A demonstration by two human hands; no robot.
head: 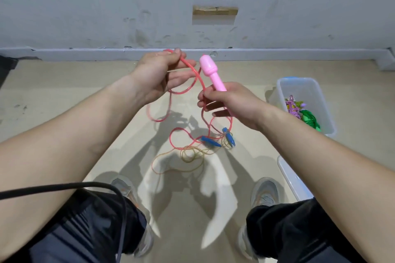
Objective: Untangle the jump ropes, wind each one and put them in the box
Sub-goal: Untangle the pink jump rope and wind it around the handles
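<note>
- The wall (85,6) is grey and scuffed and meets the floor (64,96) at a skirting strip.
- The floor is pale beige, with the person's shadow across the middle.
- The box (305,89), clear plastic, stands on the floor to the right, well apart from the hands. A purple rope (291,107) and a green rope (310,119) lie in its near end.
- A lid (292,179) lies on the floor nearer than the box.
- The pink rope (186,63) is held up between both hands. Its slack hangs in loops down to the floor.
- The yellow rope (188,153) lies in loose coils on the floor, tangled with the pink rope's lower end.
- A black cable (64,187) crosses the left knee.
- The left hand (158,74) pinches the pink rope between thumb and forefinger, with the other fingers spread.
- The right hand (228,100) grips the narrow end of the pink handle (210,70), its fingers curled round it.
- The pink handle points up and away, thick end uppermost.
- Two blue handles (210,141) lie on the floor in the tangle.
</note>
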